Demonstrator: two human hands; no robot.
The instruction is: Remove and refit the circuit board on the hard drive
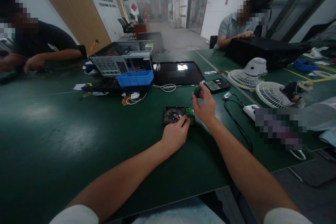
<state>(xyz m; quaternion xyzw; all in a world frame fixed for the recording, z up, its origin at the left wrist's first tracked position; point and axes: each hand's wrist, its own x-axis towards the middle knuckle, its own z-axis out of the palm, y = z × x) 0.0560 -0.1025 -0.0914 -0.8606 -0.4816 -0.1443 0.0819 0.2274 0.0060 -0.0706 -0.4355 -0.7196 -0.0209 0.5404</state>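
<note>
In the head view a hard drive (173,114) lies on the green table, its dark casing and green circuit board facing up. My left hand (175,133) rests over its near side, fingers pressed together on the board and steadying the drive. My right hand (206,106) pinches the dark handle of a screwdriver (197,91) above the drive's right end. The screwdriver's thin shaft slants down toward the board; whether its tip touches a screw is too small to tell. A second hard drive (217,85) lies behind my right hand.
An open computer case (112,63), a blue tray (135,78) and a black panel (178,72) stand at the back. On the right are fan parts (248,77), a black cable (237,122) and a white power strip (250,111). Two other people sit across the table.
</note>
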